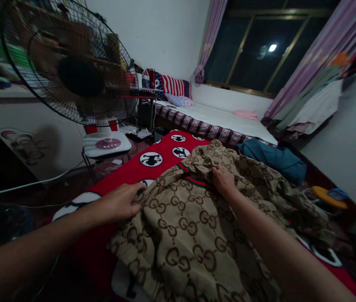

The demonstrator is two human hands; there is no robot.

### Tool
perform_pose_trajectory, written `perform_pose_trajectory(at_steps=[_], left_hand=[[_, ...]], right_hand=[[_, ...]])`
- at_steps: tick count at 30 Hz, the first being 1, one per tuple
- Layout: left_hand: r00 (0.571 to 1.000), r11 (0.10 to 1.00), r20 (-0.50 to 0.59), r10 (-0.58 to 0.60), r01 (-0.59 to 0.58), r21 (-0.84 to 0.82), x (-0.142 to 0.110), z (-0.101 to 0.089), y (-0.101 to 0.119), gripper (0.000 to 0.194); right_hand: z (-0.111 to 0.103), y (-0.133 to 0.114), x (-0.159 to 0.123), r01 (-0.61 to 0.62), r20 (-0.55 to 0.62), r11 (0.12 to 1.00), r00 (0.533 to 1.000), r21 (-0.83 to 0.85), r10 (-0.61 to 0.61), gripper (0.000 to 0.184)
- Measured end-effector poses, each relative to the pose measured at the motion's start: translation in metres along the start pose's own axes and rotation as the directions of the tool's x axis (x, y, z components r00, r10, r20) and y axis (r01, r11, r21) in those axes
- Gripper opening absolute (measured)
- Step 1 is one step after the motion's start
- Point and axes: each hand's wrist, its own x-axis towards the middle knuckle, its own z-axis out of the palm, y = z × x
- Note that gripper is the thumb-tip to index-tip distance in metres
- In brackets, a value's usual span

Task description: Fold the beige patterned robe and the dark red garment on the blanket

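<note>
A beige garment (184, 222) with a brown interlocking-letter pattern and a green-and-red stripe lies spread and rumpled before me. My left hand (126, 203) is at its left edge, thumb and fingers closing on the cloth there; some fingertips are hidden. Farther up and to the right, my right hand (223, 180) is closed on bunched cloth beside the striped band. Beneath the garment is a red cover (108, 188) with black figures in white circles. Folds keep me from telling the garment's exact kind.
A large fan (80, 75) stands at the left, near a small white-seated chair (107, 144). Behind the garment lies blue-green cloth (272, 157). A bed (215, 115) runs below the window. Clothes (316, 105) hang at the right, above a yellow round-topped stool (329, 197).
</note>
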Motion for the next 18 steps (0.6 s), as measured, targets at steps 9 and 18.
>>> perform_pose_trajectory(at_steps=[9,18], left_hand=[[0.997,0.969,-0.071,-0.018,0.0,-0.246,0.005,-0.028,0.036,0.051],[0.999,0.926,-0.018,0.034,-0.038,-0.376,0.005,-0.026,0.034,0.05]], right_hand=[[-0.031,0.043,0.029,-0.109,-0.041,0.982,0.992,0.155,0.117,0.029],[-0.003,0.014,0.005,0.058,-0.011,0.998,0.998,0.003,-0.058,0.033]])
